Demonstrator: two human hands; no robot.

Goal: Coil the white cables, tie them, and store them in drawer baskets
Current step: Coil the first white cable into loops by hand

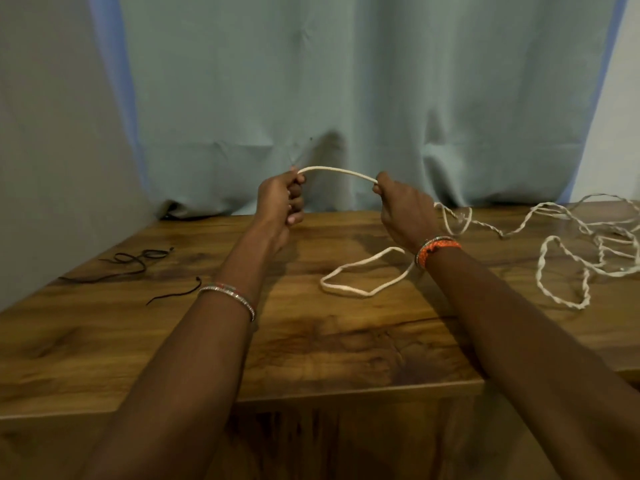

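We held a white cable (337, 172) above the wooden table (311, 341), our left hand (280, 202) and right hand (401, 206) each curled tight around it; its slack looped on the tabletop beside more tangled white cables (571, 244).

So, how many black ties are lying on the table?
2. One black tie, looped, lies far left on the table; the other black tie, nearly straight, lies nearer, beside the left forearm. More could be hidden.
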